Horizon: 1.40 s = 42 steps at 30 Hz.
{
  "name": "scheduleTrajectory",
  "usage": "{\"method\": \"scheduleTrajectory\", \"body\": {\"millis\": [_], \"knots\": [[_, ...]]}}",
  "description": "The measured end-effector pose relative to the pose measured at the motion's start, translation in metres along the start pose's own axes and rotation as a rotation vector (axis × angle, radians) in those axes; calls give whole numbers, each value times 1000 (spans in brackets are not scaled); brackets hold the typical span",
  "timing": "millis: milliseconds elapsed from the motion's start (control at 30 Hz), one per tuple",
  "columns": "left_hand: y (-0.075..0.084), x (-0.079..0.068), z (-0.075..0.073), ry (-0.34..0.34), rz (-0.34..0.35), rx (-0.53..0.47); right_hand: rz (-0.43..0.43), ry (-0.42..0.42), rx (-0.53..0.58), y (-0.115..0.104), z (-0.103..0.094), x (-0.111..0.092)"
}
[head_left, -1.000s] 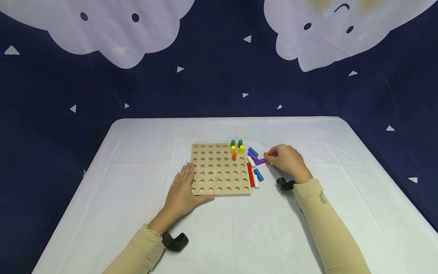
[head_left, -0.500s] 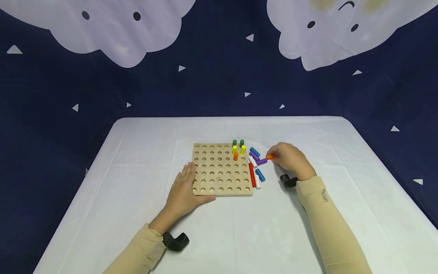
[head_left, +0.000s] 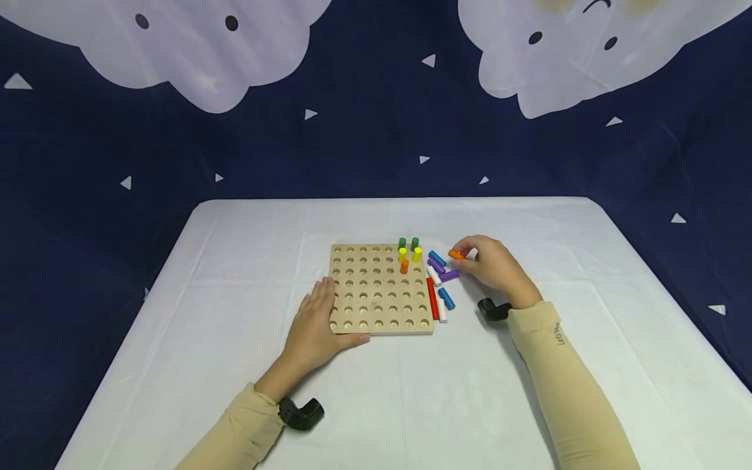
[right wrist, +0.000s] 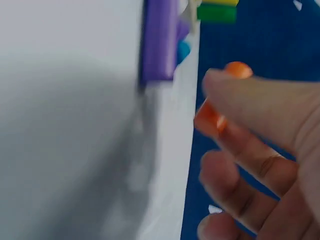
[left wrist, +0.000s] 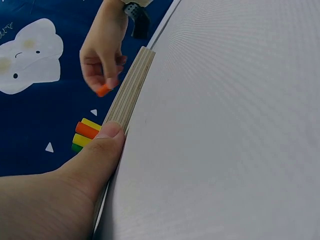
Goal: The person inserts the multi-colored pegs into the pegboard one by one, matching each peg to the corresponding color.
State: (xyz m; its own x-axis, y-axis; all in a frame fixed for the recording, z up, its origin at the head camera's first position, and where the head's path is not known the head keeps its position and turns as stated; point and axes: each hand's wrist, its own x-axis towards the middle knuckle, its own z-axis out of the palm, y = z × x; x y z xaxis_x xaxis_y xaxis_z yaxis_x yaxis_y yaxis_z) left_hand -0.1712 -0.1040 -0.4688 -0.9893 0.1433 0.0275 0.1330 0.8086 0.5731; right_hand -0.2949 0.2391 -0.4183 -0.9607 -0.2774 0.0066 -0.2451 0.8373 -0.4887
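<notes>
My left hand (head_left: 311, 326) rests at the near left corner of a wooden pegboard (head_left: 370, 288), thumb along the front edge and straight fingers at the left side. In the left wrist view, the thumb presses on the board's layered edge (left wrist: 130, 90). Thumb and fingers of my right hand (head_left: 493, 264) pinch an orange peg (head_left: 455, 254) above the cloth; in the right wrist view both ends of this peg (right wrist: 210, 119) show. Two green pegs (head_left: 415, 243), two yellow pegs (head_left: 417, 254) and one orange standing peg (head_left: 404, 266) are upright in the board's far right holes.
Loose pegs lie right of the board: blue pegs (head_left: 446, 299), purple pegs (head_left: 449, 276), white pegs (head_left: 442, 311) and red (head_left: 433, 299). A white cloth (head_left: 247, 261) covers the table. Behind hangs a dark blue backdrop (head_left: 364, 143) with clouds and triangles.
The right hand has lifted the orange peg from beside the purple peg and turned it, shifting slightly toward the far side. My left hand stays at the board.
</notes>
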Motion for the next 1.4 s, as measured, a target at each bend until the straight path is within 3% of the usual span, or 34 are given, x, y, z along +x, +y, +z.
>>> {"method": "scheduleTrajectory", "body": {"millis": [200,333,567,933,1200,1400], "knots": [[0,0,0,-3,0,2,-16,19,229,-20,9,0],[0,1,1,3,8,-2,-43,18,288,-30,22,2],[0,1,1,14,11,1,-53,21,327,-43,36,4],[1,2,-1,3,12,-4,-30,10,367,-46,40,4],[0,1,0,-1,14,-2,-39,27,302,-45,43,1],[-1,0,1,2,9,-5,-39,-10,257,-45,36,0]]}}
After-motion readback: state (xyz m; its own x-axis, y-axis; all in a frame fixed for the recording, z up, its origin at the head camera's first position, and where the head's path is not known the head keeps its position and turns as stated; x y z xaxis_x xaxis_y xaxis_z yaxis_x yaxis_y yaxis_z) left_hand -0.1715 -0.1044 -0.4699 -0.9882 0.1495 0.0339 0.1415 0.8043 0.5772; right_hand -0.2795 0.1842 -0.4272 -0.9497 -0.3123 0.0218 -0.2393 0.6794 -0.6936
